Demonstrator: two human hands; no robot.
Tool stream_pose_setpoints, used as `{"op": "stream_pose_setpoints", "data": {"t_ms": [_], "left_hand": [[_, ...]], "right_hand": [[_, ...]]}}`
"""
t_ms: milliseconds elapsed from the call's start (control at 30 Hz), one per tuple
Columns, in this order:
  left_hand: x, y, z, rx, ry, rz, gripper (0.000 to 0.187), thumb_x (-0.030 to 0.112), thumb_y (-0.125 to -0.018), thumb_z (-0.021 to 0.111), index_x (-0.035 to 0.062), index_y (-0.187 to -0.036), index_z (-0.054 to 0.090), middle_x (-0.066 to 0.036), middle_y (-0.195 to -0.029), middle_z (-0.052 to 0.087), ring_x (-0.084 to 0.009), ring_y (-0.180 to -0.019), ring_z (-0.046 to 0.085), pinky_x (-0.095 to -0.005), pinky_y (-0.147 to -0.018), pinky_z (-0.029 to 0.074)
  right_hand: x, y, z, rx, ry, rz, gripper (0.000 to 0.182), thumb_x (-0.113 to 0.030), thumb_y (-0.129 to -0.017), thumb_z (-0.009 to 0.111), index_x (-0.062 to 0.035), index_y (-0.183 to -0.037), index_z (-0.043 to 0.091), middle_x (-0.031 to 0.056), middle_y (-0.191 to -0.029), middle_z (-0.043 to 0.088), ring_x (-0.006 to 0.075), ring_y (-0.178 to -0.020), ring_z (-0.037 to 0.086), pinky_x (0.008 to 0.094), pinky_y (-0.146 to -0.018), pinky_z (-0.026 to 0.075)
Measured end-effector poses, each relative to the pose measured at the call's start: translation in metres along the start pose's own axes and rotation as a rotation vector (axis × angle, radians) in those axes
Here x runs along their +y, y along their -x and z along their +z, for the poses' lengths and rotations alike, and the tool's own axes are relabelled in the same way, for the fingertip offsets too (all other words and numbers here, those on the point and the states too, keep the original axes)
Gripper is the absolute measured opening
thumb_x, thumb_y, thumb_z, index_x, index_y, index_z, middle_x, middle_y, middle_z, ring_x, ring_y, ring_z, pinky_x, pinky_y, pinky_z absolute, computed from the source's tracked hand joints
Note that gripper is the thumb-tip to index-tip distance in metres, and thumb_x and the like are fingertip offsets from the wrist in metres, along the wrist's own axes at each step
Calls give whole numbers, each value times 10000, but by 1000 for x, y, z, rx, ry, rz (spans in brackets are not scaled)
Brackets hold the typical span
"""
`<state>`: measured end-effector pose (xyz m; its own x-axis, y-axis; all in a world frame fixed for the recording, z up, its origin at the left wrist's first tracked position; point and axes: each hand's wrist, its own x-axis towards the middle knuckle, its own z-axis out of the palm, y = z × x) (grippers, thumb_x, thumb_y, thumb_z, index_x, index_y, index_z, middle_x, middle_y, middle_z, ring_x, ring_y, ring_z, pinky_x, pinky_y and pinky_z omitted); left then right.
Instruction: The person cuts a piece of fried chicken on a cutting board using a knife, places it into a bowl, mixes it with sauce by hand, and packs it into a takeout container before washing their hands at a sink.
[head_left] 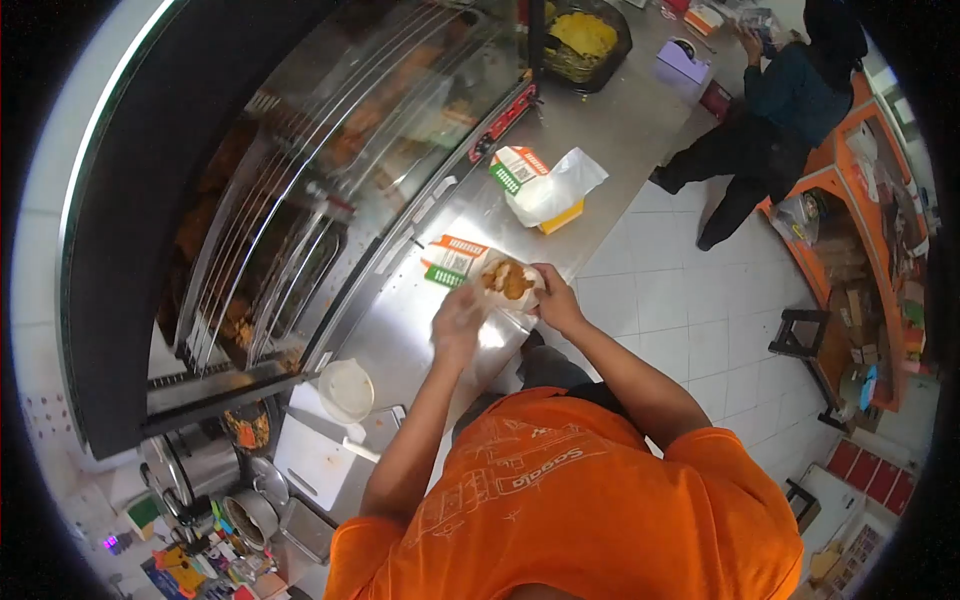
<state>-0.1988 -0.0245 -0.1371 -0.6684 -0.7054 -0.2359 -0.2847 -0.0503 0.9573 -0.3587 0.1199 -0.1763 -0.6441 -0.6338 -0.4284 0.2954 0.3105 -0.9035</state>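
A takeaway box [452, 257] with an orange, white and green printed lid lies open on the steel counter. Browned fried pieces [508, 280], which look like fried chicken, rest on pale paper inside it. My right hand [556, 300] grips the box's right side, fingers closed at the edge. At its lower left, my left hand [459, 318] is smeared by motion, and its fingers do not show clearly. A second takeaway box [514, 170] stands further along the counter, with a white paper sheet [566, 190] over it.
A glass display case [340, 150] with food on racks borders the counter's left side. Near me are a round plastic tub [347, 390], a white cutting board [310, 455] and a knife [360, 449]. A tray of yellow food [585, 45] stands at the far end. Another person [790, 100] stands at upper right.
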Motion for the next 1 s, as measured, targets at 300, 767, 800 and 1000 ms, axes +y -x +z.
{"op": "stream_pose_setpoints", "data": {"t_ms": [300, 767, 800, 1000], "left_hand": [[24, 101, -97, 90, 296, -412, 574, 465, -988, 515, 34, -1366, 485, -140, -1354, 564, -277, -1245, 524, -448, -1105, 320], [226, 62, -161, 955, -905, 604, 398, 198, -907, 661, 25, -1259, 589, -182, -1250, 612, -320, -1191, 557, -440, -1030, 416], [237, 52, -180, 1027, -1091, 647, 409, 226, -894, 681, 20, -1238, 600, -192, -1232, 615, -337, -1175, 559, -440, -999, 425], [310, -16, -216, 1019, -1476, -55, 426, 285, -901, 626, 73, -1263, 549, -122, -1212, 555, -307, -1131, 520, -417, -979, 398]], "right_hand": [[-121, 13, -89, 153, -237, -67, 433, -40, -948, 549, -109, -1357, 422, 95, -1175, 574, 168, -978, 634, 321, -764, 591], [-84, -221, -251, 398, -254, -87, 519, -199, -962, 622, -12, -1371, 364, 193, -1236, 544, 261, -938, 653, 309, -724, 586], [-99, -210, -236, 340, -300, -122, 560, -227, -957, 634, -19, -1394, 352, 198, -1283, 513, 273, -994, 633, 330, -755, 577], [-98, -181, -214, 677, 158, -114, 802, -313, -873, 728, -89, -1476, 249, 173, -1345, 462, 274, -1065, 571, 388, -811, 503]]}}
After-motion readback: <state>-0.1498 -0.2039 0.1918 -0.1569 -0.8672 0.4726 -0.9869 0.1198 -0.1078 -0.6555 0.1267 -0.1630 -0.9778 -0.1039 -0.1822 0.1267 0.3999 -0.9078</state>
